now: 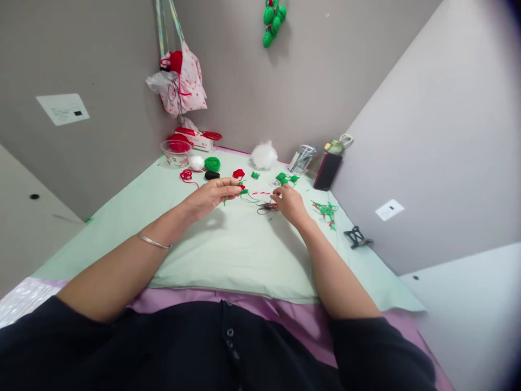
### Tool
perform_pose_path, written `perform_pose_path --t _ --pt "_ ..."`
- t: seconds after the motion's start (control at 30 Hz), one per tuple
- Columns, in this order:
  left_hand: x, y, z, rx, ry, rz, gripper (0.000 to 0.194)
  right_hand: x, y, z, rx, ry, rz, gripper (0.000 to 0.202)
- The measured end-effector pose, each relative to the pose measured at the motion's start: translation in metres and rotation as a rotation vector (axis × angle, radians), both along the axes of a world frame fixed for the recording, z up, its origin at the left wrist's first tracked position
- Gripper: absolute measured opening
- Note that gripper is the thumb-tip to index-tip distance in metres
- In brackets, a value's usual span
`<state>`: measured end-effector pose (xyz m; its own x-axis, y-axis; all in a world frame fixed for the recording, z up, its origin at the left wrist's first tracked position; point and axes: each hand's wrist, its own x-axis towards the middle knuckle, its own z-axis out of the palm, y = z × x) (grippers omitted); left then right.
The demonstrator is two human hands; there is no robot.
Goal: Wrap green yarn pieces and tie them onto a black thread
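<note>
In front of the fluff (264,156), one green piece (244,191) is pinched between the thumb and fingers of the left hand (214,196), by which it is largely hidden; the fingertips of the right hand (288,201) are drawn together on something thin, whether thread or needle cannot be told. Scissors (269,207), one pair, in front of the fluff: partly covered by the right hand. Left of the fluff: one white ball (196,163), one green ball (212,164), one black ball (212,175), one red tangle (186,175); farther left, one tub (176,160), in which red yarn is held, and one box (202,142), half hidden by it. Right of the fluff: one jar (302,160), its pens uncountable; one phone (328,171), by which one bottle (334,146) is partly blocked; in front of the jar, small green items (282,178), overlapped and not counted. Above left of the fluff, one bag (191,81) is hung, its straps cut off; above, one green bunch (274,23), cropped by the top edge.
</note>
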<state>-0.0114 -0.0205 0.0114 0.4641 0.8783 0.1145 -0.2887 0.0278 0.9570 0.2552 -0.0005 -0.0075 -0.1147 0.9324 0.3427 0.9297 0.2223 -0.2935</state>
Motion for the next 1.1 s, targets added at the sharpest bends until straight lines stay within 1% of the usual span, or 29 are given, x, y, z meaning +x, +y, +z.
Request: perform_pose_path --t 0.07,0.13,0.17,0.23,0.3,0.37,0.43,0.5,0.53,0.6,0.67,0.7,0.77,0.87,0.93,1.0,1.03,1.1 --pt "0.003 -0.001 -0.001 0.058 0.052 0.02 0.025 -0.011 -0.01 0.009 -0.016 0.242 0.103 0.02" --pt "0.006 -0.003 -0.003 0.099 0.102 0.032 0.026 -0.024 -0.023 0.019 -0.114 0.491 0.232 0.03" --pt "0.007 -0.003 -0.004 0.115 0.125 0.035 0.026 -0.031 -0.03 0.024 -0.167 0.579 0.288 0.035" --pt "0.009 -0.004 -0.007 0.143 0.165 0.032 0.026 -0.044 -0.043 0.03 -0.247 0.674 0.387 0.038" --pt "0.01 -0.005 -0.009 0.185 0.207 0.011 0.026 -0.052 -0.05 0.032 -0.292 0.715 0.445 0.037" --pt "0.011 -0.006 -0.011 0.23 0.245 0.016 0.029 -0.055 -0.05 0.029 -0.331 0.777 0.452 0.036" --pt "0.012 -0.008 -0.011 0.285 0.257 0.066 0.037 -0.055 -0.047 0.026 -0.385 0.878 0.431 0.034" --pt "0.012 -0.011 -0.011 0.38 0.247 0.126 0.049 -0.053 -0.044 0.024 -0.458 0.977 0.412 0.033" --pt "0.012 -0.012 -0.01 0.437 0.241 0.143 0.05 -0.052 -0.043 0.024 -0.493 1.015 0.408 0.032" --pt "0.013 -0.014 -0.01 0.527 0.239 0.161 0.036 -0.051 -0.042 0.024 -0.545 1.055 0.404 0.033" --pt "0.013 -0.014 -0.01 0.543 0.242 0.185 0.024 -0.051 -0.042 0.024 -0.561 1.04 0.413 0.035" --pt "0.013 -0.014 -0.01 0.522 0.238 0.194 0.024 -0.051 -0.042 0.024 -0.55 1.01 0.423 0.036" --pt "0.013 -0.011 -0.01 0.434 0.205 0.205 0.027 -0.05 -0.041 0.023 -0.465 0.935 0.436 0.035" --pt "0.011 -0.007 -0.009 0.264 0.128 0.192 0.033 -0.049 -0.04 0.021 -0.255 0.823 0.402 0.029" --pt "0.01 -0.006 -0.008 0.19 0.101 0.192 0.035 -0.048 -0.04 0.022 -0.125 0.75 0.378 0.035" --pt "0.009 -0.005 -0.007 0.154 0.09 0.195 0.035 -0.049 -0.043 0.023 -0.028 0.694 0.373 0.042" --pt "0.009 -0.005 -0.006 0.144 0.09 0.195 0.035 -0.05 -0.045 0.025 0.007 0.674 0.372 0.041" --pt "0.009 -0.005 -0.006 0.134 0.092 0.192 0.034 -0.051 -0.049 0.027 0.069 0.619 0.359 0.029"
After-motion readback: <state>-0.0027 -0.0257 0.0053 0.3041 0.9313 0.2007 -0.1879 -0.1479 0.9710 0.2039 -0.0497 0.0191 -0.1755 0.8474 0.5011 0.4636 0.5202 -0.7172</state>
